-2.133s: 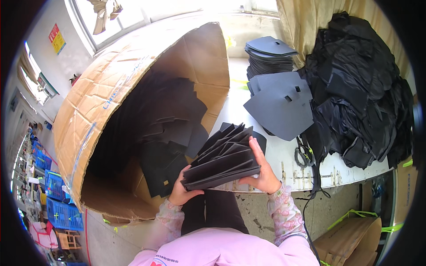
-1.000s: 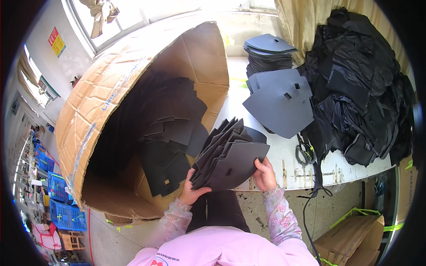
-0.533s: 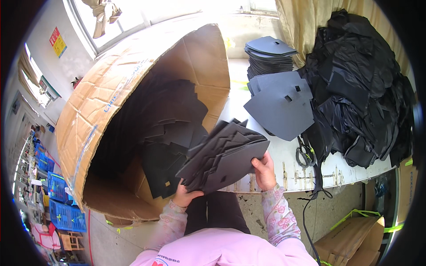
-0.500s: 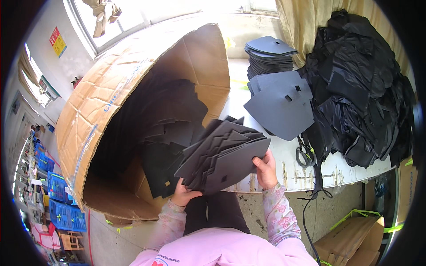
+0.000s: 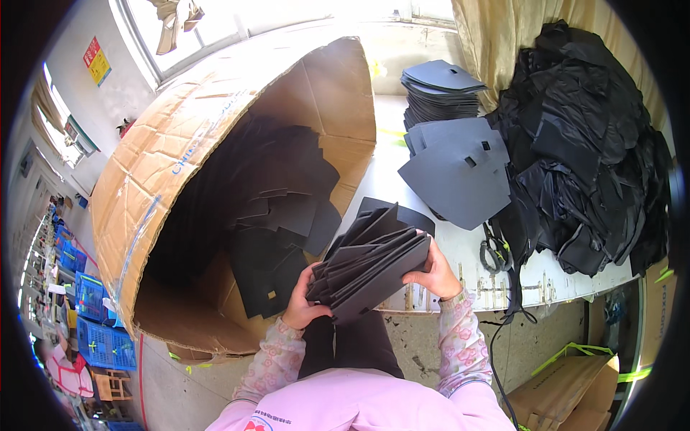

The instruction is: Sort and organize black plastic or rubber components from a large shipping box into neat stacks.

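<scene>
We hold fanned black sheets (image 5: 371, 270) over the table (image 5: 550, 281) edge
Our left hand (image 5: 303, 299) grips them at eight o'clock, our right hand (image 5: 437, 274) at three; a cardboard box (image 5: 162, 140) lies at ten.

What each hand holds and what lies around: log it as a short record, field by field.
Left hand: gripping the left end of a loose bundle of flat black sheets
Right hand: gripping the bundle's right end
Person's left: open brown cardboard box holding jumbled black sheets
White tabletop: two stacks of flat grey-blue sheets; heap of shiny black fabric at right
</scene>
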A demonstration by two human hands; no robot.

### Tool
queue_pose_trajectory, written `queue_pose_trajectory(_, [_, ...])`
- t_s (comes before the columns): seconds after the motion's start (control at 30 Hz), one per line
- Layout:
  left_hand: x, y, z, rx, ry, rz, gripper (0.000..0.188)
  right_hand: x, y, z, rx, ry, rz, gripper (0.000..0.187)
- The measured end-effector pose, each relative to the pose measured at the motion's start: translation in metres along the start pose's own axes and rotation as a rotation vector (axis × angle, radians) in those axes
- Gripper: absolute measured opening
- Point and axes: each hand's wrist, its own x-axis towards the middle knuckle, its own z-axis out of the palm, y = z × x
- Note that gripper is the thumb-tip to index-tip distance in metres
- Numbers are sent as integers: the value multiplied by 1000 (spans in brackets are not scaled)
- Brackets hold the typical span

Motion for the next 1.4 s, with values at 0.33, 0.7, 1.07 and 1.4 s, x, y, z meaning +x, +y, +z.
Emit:
queue_pose_trajectory(0.33, [10, 7, 17, -33, 3, 173, 112, 9, -34, 6, -539, -133, -32, 81])
queue_pose_trajectory(0.7, [7, -14, 3, -43, -72, 117, 98, 6, -4, -51, -171, -59, 52, 77])
queue_pose_trajectory(1.07, [33, -43, 8, -78, 264, 77, 43, -4, 29, -79, 313, 146, 76, 70])
queue_pose_trajectory(1.4, [34, 13, 19, -96, 248, 129, 30, 3, 4, -82, 43, 102, 117, 74])
